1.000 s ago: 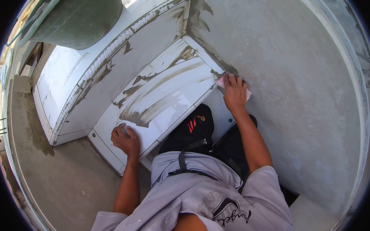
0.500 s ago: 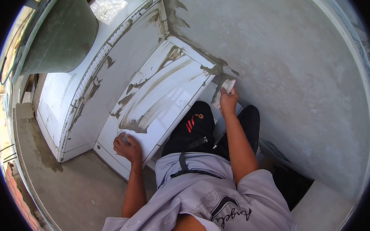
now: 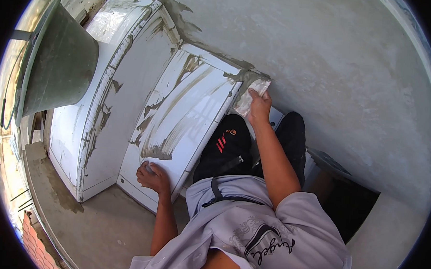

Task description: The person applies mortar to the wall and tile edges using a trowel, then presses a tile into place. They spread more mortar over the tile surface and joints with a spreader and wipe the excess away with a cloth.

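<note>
My right hand (image 3: 260,107) grips a flat, whitish, mottled tile piece (image 3: 244,104) with thumb and fingers. The piece is at the wall corner, by the end of the white-tiled step (image 3: 202,110) and against grey mortar (image 3: 250,78). My left hand (image 3: 154,177) rests low on the same step, fingers curled round something small and grey that is mostly hidden. Beside that hand, a patch of wet grey mortar (image 3: 159,153) and streaks smear the white surface.
A dark green bucket (image 3: 62,60) stands on the upper tiled step (image 3: 69,133) at the left. A plastered wall (image 3: 324,67) rises on the right. My knees (image 3: 224,144) are close to the step's edge. A dark opening (image 3: 342,202) lies at the lower right.
My right hand has turned the tile piece flatter and shifted it up toward the wall corner. My left hand stays curled on the step. The whole view has shifted slightly.
</note>
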`<state>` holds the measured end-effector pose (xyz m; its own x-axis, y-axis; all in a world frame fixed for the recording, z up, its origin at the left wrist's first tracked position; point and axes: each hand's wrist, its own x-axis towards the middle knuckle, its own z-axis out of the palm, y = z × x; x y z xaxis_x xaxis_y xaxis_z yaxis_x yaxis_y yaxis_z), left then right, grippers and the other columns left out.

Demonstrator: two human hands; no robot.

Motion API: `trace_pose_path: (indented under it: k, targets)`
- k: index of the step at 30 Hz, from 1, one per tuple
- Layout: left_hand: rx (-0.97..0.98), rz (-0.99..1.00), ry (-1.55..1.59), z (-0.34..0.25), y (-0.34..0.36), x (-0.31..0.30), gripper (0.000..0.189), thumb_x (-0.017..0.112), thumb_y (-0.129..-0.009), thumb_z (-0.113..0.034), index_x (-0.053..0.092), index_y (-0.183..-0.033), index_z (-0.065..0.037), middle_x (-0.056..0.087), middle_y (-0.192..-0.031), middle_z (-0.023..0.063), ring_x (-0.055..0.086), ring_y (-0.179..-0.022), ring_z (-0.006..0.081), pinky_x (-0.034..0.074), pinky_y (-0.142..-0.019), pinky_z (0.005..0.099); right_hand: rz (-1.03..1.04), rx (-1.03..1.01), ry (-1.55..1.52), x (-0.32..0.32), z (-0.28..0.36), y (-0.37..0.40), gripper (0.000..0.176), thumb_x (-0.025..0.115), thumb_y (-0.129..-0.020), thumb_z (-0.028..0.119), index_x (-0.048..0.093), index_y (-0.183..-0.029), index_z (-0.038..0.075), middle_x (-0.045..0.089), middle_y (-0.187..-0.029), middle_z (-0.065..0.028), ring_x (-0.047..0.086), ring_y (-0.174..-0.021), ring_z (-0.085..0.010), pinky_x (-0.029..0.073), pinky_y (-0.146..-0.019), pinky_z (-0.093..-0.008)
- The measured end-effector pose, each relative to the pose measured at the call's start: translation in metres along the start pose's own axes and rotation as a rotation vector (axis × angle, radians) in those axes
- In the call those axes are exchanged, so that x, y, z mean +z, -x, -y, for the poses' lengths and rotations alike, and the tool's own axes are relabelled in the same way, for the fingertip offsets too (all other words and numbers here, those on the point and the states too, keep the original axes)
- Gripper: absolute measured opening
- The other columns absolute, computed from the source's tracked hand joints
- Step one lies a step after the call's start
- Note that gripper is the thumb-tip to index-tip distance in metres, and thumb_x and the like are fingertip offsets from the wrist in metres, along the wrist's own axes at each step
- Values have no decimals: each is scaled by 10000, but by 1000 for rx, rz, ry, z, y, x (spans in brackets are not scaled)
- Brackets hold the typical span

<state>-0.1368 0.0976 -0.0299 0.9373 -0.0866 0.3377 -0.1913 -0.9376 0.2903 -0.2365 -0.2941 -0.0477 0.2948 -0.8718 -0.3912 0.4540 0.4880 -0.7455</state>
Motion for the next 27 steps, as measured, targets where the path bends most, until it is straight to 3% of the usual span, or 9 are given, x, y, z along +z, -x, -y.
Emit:
trace_pose_path:
  k: [8,13,16,19,22,27]
  targets:
    - [-33,30,-37,-3,-1,-1,307,549,-948,-287,657,-1102,-45,608,-1089,191,541,-1011,408,428,-839,543,-139,192,53,-32,-42,-38,295,617,-863,-56,636,-1153,-9,690,-1045,-103,673,-916,-236,538,-821,-382]
    - [-10,4,-36,-1,1,3,309,535,-958,-285,662,-1109,-47,594,-1077,182,526,-1006,411,418,-844,548,-70,12,176,-7,-22,-11,283,626,-882,-35,656,-1163,-18,707,-991,-83,659,-865,-178,525,-805,-331]
    - [52,60,-2,8,0,3,306,526,-970,-269,659,-1093,-23,586,-1086,199,518,-1015,415,416,-843,546,-16,-68,195,-26,-19,-4,264,614,-881,-39,659,-1140,-12,701,-1009,-90,663,-848,-197,534,-785,-358]
    - [150,136,160,11,4,-1,311,527,-976,-259,637,-1097,6,572,-1092,217,500,-1033,411,395,-876,536,-134,131,181,-40,-33,-23,275,611,-875,-43,658,-1145,-16,702,-996,-91,663,-842,-198,539,-770,-362]
    - [221,227,178,-8,21,-14,331,534,-977,-269,609,-1108,27,561,-1095,234,484,-1050,405,368,-912,519,-161,182,108,-27,-45,-38,284,606,-871,-46,658,-1149,-17,702,-984,-91,665,-837,-196,543,-757,-357]
    - [280,193,20,-18,35,-8,386,519,-973,-383,583,-1126,-35,544,-1110,195,475,-1110,384,355,-942,516,-9,31,130,-29,-24,-17,290,626,-874,-26,673,-1159,-4,709,-1017,-58,652,-875,-165,523,-815,-353]
